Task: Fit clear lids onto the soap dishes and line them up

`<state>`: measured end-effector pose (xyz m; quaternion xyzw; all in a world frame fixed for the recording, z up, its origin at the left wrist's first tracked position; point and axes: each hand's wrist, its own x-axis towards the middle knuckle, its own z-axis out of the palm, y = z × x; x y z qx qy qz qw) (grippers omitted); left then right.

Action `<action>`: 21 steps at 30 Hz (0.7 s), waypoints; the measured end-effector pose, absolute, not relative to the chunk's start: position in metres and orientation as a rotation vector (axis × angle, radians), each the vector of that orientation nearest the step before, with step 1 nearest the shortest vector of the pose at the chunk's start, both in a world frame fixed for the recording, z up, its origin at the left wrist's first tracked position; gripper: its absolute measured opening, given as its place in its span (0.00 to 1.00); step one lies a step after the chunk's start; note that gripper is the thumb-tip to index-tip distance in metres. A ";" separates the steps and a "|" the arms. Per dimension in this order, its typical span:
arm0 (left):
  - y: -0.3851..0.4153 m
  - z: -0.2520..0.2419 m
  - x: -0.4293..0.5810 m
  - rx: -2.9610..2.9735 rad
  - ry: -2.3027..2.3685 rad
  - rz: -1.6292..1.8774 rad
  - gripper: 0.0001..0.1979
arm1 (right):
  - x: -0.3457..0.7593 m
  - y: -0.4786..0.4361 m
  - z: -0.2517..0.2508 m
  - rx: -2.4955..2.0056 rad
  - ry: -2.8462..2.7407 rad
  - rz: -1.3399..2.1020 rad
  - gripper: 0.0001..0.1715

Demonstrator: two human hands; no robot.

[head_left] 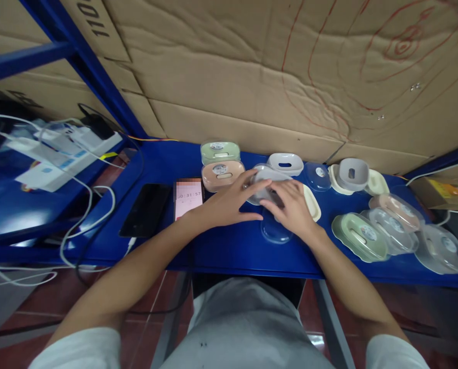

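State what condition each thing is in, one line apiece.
Left hand: fingers spread
Right hand: fingers bent
Gray box between hands: partly hidden, state unclear
Phone: screen lit
Black device: screen dark
Power strip: black adapter plugged in
Back green box: lidded
Back peach box: lidded
Back gray box: lidless
Clear lid beside it: loose
Right gray box: lidless
Front green box: lidded
Front gray box: lidded
Front peach box: lidded
Far-right gray box: lidded

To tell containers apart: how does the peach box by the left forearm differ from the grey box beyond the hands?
Colour: the peach box is pale orange, the grey box light grey.
Label: the peach box has a sticker; none shows on the grey box.
Slot: the peach box's looks cream, the grey box's dark blue.
Both are rounded oblongs with a slot, on the blue table.
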<state>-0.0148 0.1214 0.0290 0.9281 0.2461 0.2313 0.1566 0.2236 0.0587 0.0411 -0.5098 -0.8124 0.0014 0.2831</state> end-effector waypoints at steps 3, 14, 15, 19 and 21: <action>0.129 0.023 -0.016 2.690 0.759 0.686 0.36 | 0.222 0.061 0.040 -1.239 -2.314 0.159 0.24; 0.133 0.029 -0.019 2.680 1.140 0.817 0.29 | 0.193 -0.049 0.041 -1.318 -2.534 -0.001 0.40; 0.133 0.030 -0.019 2.668 1.142 0.830 0.28 | 0.190 -0.063 0.032 -1.293 -2.580 0.000 0.40; 0.135 0.030 -0.020 2.581 1.022 0.858 0.27 | 0.209 -0.074 0.010 -1.305 -2.642 0.115 0.33; 0.135 0.032 -0.021 2.524 0.928 0.836 0.27 | 0.232 -0.062 0.007 -1.325 -2.625 0.160 0.35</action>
